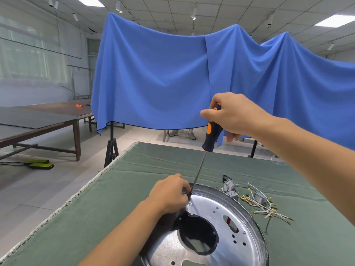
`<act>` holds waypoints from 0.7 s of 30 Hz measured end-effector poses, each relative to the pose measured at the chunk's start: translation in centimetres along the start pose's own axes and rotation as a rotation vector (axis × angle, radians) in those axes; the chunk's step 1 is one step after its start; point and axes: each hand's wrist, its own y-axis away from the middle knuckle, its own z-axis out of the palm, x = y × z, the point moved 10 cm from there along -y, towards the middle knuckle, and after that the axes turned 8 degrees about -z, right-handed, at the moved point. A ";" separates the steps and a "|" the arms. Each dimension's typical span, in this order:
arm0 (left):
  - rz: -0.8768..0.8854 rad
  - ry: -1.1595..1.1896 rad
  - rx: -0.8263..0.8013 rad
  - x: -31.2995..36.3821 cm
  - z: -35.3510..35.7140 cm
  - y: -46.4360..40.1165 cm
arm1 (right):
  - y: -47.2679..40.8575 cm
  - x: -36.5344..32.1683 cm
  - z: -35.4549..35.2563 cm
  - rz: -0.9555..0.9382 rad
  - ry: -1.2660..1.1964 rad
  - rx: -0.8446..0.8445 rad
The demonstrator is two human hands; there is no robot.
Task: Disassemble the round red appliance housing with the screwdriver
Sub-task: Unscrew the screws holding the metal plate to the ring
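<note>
a big blue cloth (pixel 153 73) hangs across the room beyond my surface (pixel 115 198), which is covered in green fabric. off to the left stands a long dark table (pixel 38 120) with a small orange thing (pixel 79 105) on it. the round appliance housing (pixel 245 217) lies at the near edge of the surface, showing me a silvery metal plate with holes and a large dark round opening; only a sliver of red shows through one slot. my right hand (pixel 234 116) is raised above it, fingers curled round the top of the black and orange handle of the screwdriver (pixel 211 135), whose thin shaft slants down and left to the housing's far-left rim. my left hand (pixel 171 192) rests on that rim, fingers curled and pinching round the lower shaft just above a screw (pixel 190 204); i cannot tell if the tip touches it. to the right of the housing lies a tangle of white wires (pixel 259 204) with small metal parts (pixel 228 186)
</note>
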 end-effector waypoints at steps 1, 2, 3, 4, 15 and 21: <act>0.000 0.000 0.004 0.0 0.0 0.0 | 0.0 0.2 0.0 0.005 -0.027 0.001; -0.001 -0.001 0.006 0.0 0.0 -0.1 | 0.1 0.3 -0.1 0.009 -0.053 -0.005; -0.003 -0.003 0.009 0.0 0.0 -0.1 | 0.3 0.3 -0.1 0.009 -0.065 -0.013; -0.004 -0.007 0.013 0.0 0.1 -0.2 | 0.4 0.3 -0.1 0.006 -0.060 -0.019; 0.004 -0.026 0.026 0.1 0.1 -0.3 | 0.7 0.9 -0.1 0.048 -0.066 0.027; 0.014 -0.026 0.049 0.2 0.0 -0.4 | 0.8 1.0 -0.8 0.015 -0.015 0.141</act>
